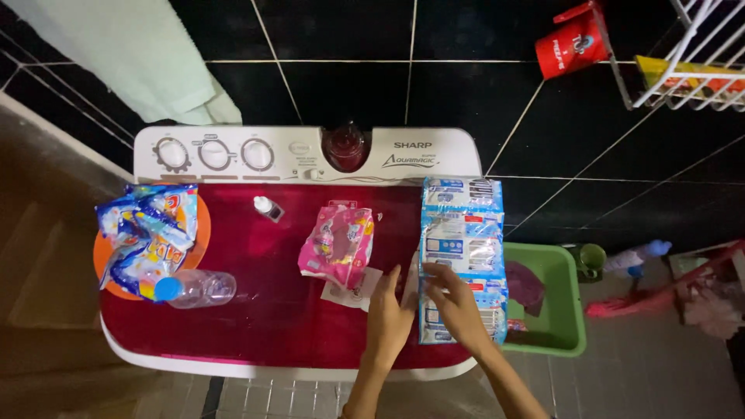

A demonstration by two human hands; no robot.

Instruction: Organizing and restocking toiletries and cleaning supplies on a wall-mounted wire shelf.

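Sachets point(462, 248) in a long blue-and-white strip lie along the right side of the washing machine lid point(272, 310), running from the control panel point(233, 155) down to the front edge — and both hands are on the lower end of it. Right hand point(459, 306) sits on top of the strip, fingers bent and spread over the packets, pressing rather than gripping. Left hand point(388, 314) is just beside the strip's left edge, fingers held together and pointing up the lid; whether they pinch the edge, I cannot tell. Under that hand lies a small white paper point(349, 291), and right above it a pink packet point(337, 244) rests mid-lid. Further left, a small white bottle point(268, 208) lies near the dials. Over at the far left — a crumpled blue bag point(143, 233) on an orange plate point(200, 233), with a clear plastic bottle point(198, 289) lying on its side against it. Right of the machine, a green basin point(563, 310) holds a dark cloth point(525, 285).
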